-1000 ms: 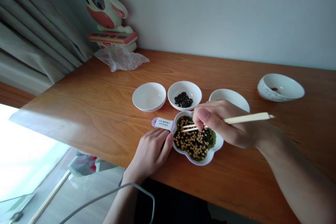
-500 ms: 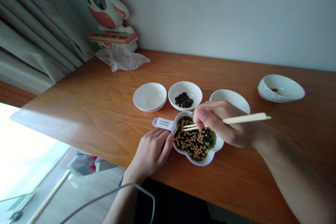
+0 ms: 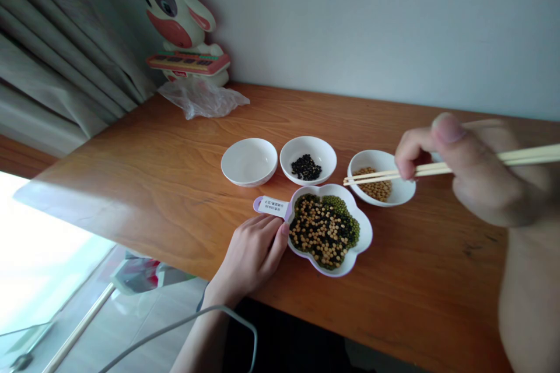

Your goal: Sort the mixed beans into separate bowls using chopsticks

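Note:
My right hand (image 3: 472,169) is closed around a pair of wooden chopsticks (image 3: 424,170), a little blurred. Their tips are close together above the left rim of a white bowl (image 3: 405,191) with yellow soybeans (image 3: 376,189); I cannot tell whether a bean is between them. My left hand (image 3: 258,250) grips the flower-shaped dish (image 3: 364,239) by its labelled handle side, thumb against the rim. Soybeans, black beans and green mung beans lie mixed in this dish. Behind it stand a white bowl (image 3: 326,154) with black beans (image 3: 306,168) and an empty white bowl (image 3: 249,160).
A cow-shaped toy keyboard (image 3: 188,63) and a crumpled clear plastic bag (image 3: 203,99) sit at the back left of the wooden table (image 3: 184,186). A grey cable (image 3: 184,319) crosses my left forearm. A curtain (image 3: 56,58) hangs at the left.
My right hand has moved right and up with the chopsticks, from over the mixed beans to the soybean bowl, uncovering much of both. My left hand has stayed in place.

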The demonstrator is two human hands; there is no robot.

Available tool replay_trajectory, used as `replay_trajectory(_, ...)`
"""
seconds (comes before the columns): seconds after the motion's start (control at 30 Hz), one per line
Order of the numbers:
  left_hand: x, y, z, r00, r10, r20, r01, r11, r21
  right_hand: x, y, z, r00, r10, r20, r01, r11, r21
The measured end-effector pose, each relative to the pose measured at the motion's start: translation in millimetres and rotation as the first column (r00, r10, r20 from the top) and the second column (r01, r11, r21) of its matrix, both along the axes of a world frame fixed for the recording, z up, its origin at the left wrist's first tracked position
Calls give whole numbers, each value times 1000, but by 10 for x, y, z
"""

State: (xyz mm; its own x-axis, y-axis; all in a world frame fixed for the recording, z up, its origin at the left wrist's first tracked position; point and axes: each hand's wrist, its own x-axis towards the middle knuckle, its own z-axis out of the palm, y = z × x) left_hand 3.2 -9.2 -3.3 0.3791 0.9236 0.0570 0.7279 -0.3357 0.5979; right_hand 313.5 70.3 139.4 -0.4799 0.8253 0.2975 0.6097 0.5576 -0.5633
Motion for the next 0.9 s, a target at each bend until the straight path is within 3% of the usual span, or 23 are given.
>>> replay_trajectory(0.17,1,0,-2,1000,0,-1,0,1000,4,269,-3,71,974,-206,94,202,978,55)
replay_trajectory(0.27,-4,2,-9,1000,-1,-6,1,1000,11,328,7,71,960,-264,97,262,965,33)
replay_trajectory(0.7,-11,-3,-20,1000,-2,-6,2,1000,9,383,29,46,957,-271,102,271,962,21)
replay_trajectory(0.9,-11,-2,-23,1000,6,-9,-6,1000,14,178,-14,49,995,-53,90,60,995,-74)
